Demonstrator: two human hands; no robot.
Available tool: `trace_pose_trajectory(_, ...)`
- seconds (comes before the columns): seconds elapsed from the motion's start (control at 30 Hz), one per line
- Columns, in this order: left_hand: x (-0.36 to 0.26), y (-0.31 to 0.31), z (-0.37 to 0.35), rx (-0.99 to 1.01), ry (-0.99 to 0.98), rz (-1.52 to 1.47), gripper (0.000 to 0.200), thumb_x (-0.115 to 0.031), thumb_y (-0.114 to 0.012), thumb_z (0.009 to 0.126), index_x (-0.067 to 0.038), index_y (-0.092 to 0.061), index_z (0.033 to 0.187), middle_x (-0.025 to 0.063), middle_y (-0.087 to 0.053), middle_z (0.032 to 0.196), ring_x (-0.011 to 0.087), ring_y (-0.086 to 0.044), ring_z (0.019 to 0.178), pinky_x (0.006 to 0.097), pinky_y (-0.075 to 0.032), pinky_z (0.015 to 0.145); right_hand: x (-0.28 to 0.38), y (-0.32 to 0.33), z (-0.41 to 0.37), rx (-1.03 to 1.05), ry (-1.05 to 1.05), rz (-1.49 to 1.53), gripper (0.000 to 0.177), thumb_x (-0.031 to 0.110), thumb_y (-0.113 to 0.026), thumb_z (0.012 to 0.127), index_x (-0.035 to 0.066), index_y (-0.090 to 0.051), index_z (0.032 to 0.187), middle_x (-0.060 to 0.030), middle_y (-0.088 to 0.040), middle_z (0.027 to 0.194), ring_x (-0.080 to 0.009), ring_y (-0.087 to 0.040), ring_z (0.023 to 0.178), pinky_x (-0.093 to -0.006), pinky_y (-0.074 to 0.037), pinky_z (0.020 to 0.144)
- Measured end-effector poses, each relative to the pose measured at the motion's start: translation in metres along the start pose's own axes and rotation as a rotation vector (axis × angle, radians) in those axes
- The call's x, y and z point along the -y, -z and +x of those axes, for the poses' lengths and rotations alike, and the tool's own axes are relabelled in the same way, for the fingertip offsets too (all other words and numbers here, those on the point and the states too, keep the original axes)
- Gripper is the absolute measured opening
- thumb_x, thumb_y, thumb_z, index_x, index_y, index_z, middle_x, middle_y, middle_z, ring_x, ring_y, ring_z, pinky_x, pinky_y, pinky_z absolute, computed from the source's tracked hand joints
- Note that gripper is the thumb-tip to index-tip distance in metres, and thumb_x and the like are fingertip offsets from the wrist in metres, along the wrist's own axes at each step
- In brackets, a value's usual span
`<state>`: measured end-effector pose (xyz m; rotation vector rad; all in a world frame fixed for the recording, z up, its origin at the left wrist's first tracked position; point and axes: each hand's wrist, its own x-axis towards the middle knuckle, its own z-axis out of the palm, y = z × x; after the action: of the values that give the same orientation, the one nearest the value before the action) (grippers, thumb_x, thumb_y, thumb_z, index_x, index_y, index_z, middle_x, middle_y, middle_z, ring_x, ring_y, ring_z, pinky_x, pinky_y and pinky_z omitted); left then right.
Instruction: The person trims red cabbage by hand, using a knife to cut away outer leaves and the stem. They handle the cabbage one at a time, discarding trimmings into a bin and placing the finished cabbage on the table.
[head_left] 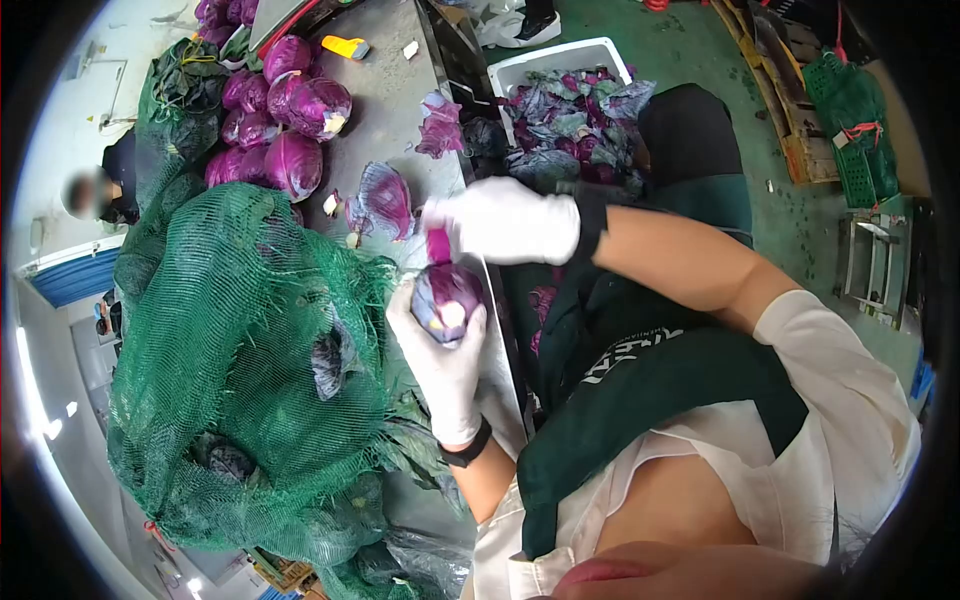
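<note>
My left hand, in a white glove, cradles a small red cabbage with its pale cut stem facing up. Just above the cabbage is my right hand, also gloved and smeared by motion. Its fingers are closed on a purple cabbage leaf at the cabbage's edge. Beside the hands, a loose outer leaf lies on the metal table, with another torn leaf near the table's edge.
Several red cabbages are piled on the table. A green mesh sack takes up the near left. A yellow-handled tool lies farther off. A white bin holds leaves. A person stands across the table.
</note>
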<state>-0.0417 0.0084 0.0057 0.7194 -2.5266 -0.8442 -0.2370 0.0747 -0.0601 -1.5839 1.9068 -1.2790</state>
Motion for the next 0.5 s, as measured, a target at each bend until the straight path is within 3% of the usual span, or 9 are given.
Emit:
trace_pose_trajectory(0.03, 0.003, 0.005, -0.006, 0.029, -0.009, -0.071, 0.081, -0.006, -0.085, 0.07, 0.001, -0.043, 0.139, 0.0168, -0.049, 0.135, 0.0289, -0.048, 0.128, 0.0406, -0.035, 0.111, -0.03, -0.007, 0.007, 0.001, -0.1, 0.114, 0.038, 0.005, -0.049, 0.09, 0.007, -0.058, 0.127, -0.0076, -0.065, 0.08, -0.0174, -0.06, 0.06, -0.0324, -0.051, 0.054)
trace_pose_trajectory(0.1, 0.017, 0.011, -0.018, 0.013, 0.138, -0.251, 0.083, -0.004, -0.085, 0.072, -0.001, -0.04, 0.142, 0.0145, -0.047, 0.139, 0.0261, -0.048, 0.128, 0.0397, -0.038, 0.11, -0.019, 0.021, 0.004, 0.116, -0.621, 0.673, 0.044, 0.002, -0.046, 0.091, 0.008, -0.053, 0.134, -0.0038, -0.062, 0.076, -0.0093, -0.05, 0.049, -0.0262, -0.042, 0.042)
trace_pose_trajectory(0.13, 0.023, 0.009, -0.019, -0.001, 0.207, -0.451, 0.084, -0.002, -0.084, 0.074, -0.001, -0.037, 0.144, 0.0127, -0.045, 0.14, 0.0243, -0.048, 0.127, 0.0382, -0.04, 0.109, -0.021, 0.024, 0.002, 0.077, -0.682, 0.88, 0.041, 0.006, -0.048, 0.094, 0.008, -0.05, 0.134, -0.0008, -0.06, 0.074, -0.0052, -0.044, 0.043, -0.0212, -0.033, 0.035)
trace_pose_trajectory(0.17, 0.024, 0.008, -0.024, -0.028, 0.346, -0.689, 0.088, -0.003, -0.087, 0.07, 0.0, -0.036, 0.143, 0.0148, -0.04, 0.144, 0.026, -0.044, 0.132, 0.0397, -0.036, 0.114, -0.033, 0.019, -0.003, 0.025, -0.601, 0.837, 0.038, 0.009, -0.053, 0.093, 0.009, -0.051, 0.131, -0.0042, -0.061, 0.072, -0.0129, -0.052, 0.046, -0.0272, -0.041, 0.04)
trace_pose_trajectory(0.23, 0.022, 0.01, -0.025, -0.028, 0.349, -0.7, 0.089, -0.003, -0.087, 0.07, 0.0, -0.036, 0.143, 0.0145, -0.039, 0.144, 0.0261, -0.044, 0.132, 0.0403, -0.038, 0.113, -0.026, 0.021, -0.004, -0.348, -0.284, -0.366, 0.036, 0.015, -0.058, 0.09, 0.01, -0.054, 0.126, -0.0084, -0.062, 0.071, -0.023, -0.061, 0.055, -0.0342, -0.05, 0.05)
trace_pose_trajectory(0.27, 0.023, 0.01, -0.026, -0.031, 0.353, -0.699, 0.089, -0.003, -0.087, 0.07, 0.0, -0.036, 0.143, 0.0145, -0.039, 0.144, 0.0261, -0.044, 0.132, 0.0403, -0.038, 0.113, -0.013, 0.028, -0.009, -0.401, -0.256, -0.353, 0.038, 0.02, -0.06, 0.088, 0.013, -0.055, 0.125, -0.0113, -0.065, 0.076, -0.0303, -0.065, 0.066, -0.04, -0.053, 0.06)
trace_pose_trajectory(0.3, 0.023, 0.008, -0.024, -0.037, 0.306, -0.626, 0.089, -0.004, -0.087, 0.071, 0.0, -0.036, 0.144, 0.0145, -0.04, 0.143, 0.0258, -0.044, 0.132, 0.04, -0.039, 0.112, 0.005, 0.036, -0.011, -0.4, -0.252, -0.357, 0.038, 0.02, -0.06, 0.088, 0.013, -0.055, 0.125, -0.0113, -0.065, 0.076, -0.0303, -0.065, 0.066, -0.04, -0.053, 0.06)
trace_pose_trajectory(0.43, 0.011, 0.004, -0.014, 0.001, 0.239, -0.521, 0.087, -0.006, -0.086, 0.071, 0.0, -0.038, 0.143, 0.0149, -0.044, 0.14, 0.0254, -0.045, 0.131, 0.0394, -0.039, 0.11, 0.056, 0.026, -0.019, 0.102, 0.199, 0.104, 0.034, 0.022, -0.063, 0.087, 0.016, -0.057, 0.12, -0.0094, -0.065, 0.078, -0.0303, -0.066, 0.067, -0.0402, -0.053, 0.062)
trace_pose_trajectory(0.5, 0.014, 0.001, -0.011, -0.013, 0.198, -0.43, 0.084, -0.008, -0.086, 0.071, 0.001, -0.041, 0.142, 0.0159, -0.047, 0.138, 0.0259, -0.047, 0.13, 0.039, -0.038, 0.11, 0.063, 0.022, -0.018, 0.162, 0.184, 0.077, 0.022, 0.023, -0.066, 0.085, 0.013, -0.057, 0.102, -0.0094, -0.064, 0.08, -0.0316, -0.065, 0.071, -0.0406, -0.051, 0.065)
